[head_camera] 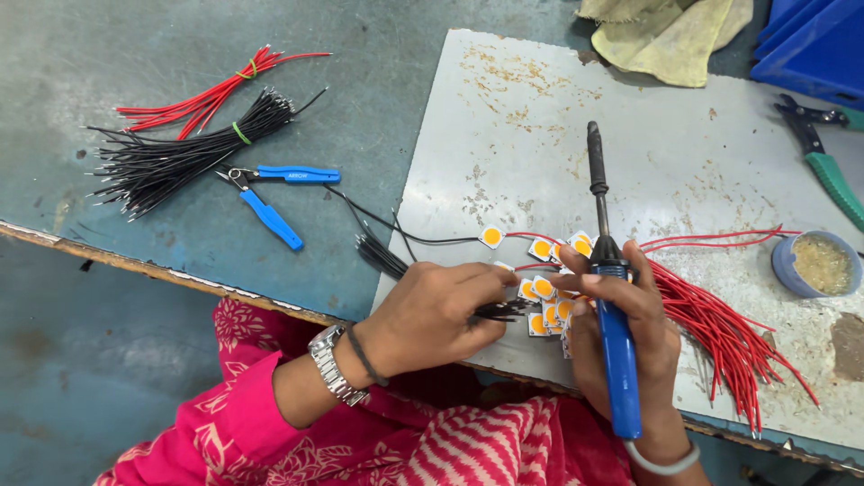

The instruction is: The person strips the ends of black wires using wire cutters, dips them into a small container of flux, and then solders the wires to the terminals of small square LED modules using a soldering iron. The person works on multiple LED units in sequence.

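My right hand (621,328) is wrapped around the blue handle of one soldering iron (612,306), its black shaft lying away from me over the grey metal plate (540,117). My left hand (432,310) is pinched shut on a small bunch of black wires (382,256), fingertips pressing them down beside a cluster of small square LED chips (549,301) with orange centres. I count about nine or ten chips; some are hidden under my fingers, so I cannot be exact. They sit close to the near edge of the plate, just past my lap, with little room between them and the drop.

Right of my right hand a loose sheaf of red wires (720,328) fans toward the plate's near right edge, too many to count. One round blue tin (814,263) of yellowish paste stands beyond them.

Left of the plate, the blue worktop (378,108) has one blue-handled cutter (274,193) lying well apart from my hands, then two banded bundles: a black bundle (180,148) and a red bundle (207,94) farther off. The middle of the plate is bare, stained metal. At the far side lie one green-handled plier (823,157), a yellowish cloth (666,31) and a blue bin (810,40).
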Available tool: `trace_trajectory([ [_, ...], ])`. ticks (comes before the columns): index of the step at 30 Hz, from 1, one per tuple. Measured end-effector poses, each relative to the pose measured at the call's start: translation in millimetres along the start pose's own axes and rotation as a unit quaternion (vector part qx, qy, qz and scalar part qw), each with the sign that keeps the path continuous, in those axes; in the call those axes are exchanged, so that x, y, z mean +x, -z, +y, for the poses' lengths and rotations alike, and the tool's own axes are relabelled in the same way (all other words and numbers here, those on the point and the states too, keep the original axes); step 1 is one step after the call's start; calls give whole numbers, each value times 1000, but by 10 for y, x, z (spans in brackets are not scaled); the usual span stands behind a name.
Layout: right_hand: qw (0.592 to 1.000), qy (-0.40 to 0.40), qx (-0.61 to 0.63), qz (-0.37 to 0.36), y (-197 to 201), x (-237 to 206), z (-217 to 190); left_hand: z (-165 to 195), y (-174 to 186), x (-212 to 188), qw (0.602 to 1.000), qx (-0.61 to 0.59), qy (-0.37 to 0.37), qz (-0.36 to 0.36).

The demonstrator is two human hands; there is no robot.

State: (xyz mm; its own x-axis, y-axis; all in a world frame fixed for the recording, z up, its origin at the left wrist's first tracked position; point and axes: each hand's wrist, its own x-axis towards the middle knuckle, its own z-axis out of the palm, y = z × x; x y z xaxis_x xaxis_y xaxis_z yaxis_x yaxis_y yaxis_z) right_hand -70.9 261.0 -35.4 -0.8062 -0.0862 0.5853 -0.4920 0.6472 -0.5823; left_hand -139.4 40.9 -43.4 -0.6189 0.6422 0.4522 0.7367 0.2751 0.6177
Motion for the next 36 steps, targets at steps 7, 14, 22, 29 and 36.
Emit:
trace_trajectory([
  [7, 995, -35, 59, 72, 32, -156, 28, -44, -20, 110, 990, 110, -31, -85],
  [14, 959, -81, 82, 259, 225, -551, 226, -92, -7, 57, 986, 125, -75, -74],
  [22, 948, -145, 148, 241, 765, -859, 413, -157, 34, 97, 993, 67, -37, -95],
  [29, 973, -192, 24, 127, 769, -543, -112, -156, 48, 106, 993, 53, -31, -101],
  [36, 977, -212, -25, 25, 723, -29, -249, -192, 32, 114, 995, 34, -26, -93],
])
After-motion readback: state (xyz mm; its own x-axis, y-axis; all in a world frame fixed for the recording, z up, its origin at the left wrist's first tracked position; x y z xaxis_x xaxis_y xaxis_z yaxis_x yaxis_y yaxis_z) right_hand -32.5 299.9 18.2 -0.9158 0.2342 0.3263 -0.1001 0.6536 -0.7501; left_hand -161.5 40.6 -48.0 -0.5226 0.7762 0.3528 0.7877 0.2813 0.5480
